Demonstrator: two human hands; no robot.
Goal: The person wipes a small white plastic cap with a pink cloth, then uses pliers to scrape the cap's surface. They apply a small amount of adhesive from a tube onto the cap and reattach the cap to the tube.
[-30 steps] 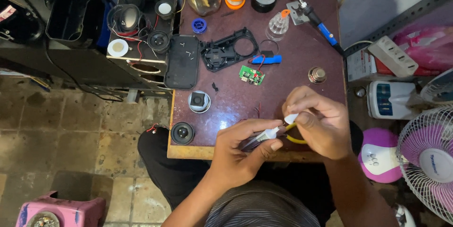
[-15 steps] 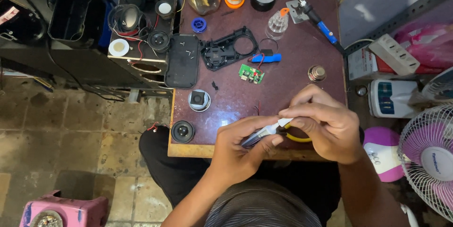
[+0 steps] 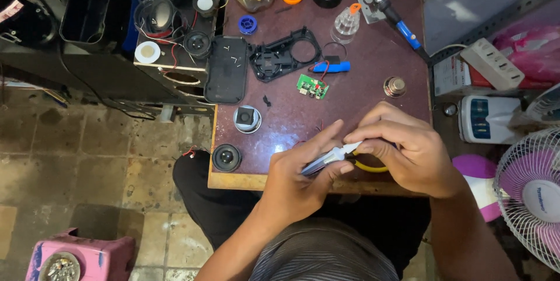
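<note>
At the lower centre of the frame, the left hand is gripping a slim white and grey tool, its fingers closing around the tool's darker lower end. The right hand, just to the right, is pinching the tool's white tip, its fingers curling over it; a yellow wire is showing beneath that hand, though whether the fingers are holding it cannot be told. Both hands are hovering over the near edge of the dark red surface. Above them, near the middle of the frame, a small green circuit board is lying beside a blue cylindrical part and a black plastic frame. A blue-handled soldering iron is resting at the upper right of the surface. A small round speaker is sitting at the surface's lower left corner, well apart from the hands. A pink fan is standing at the right edge of the frame.
</note>
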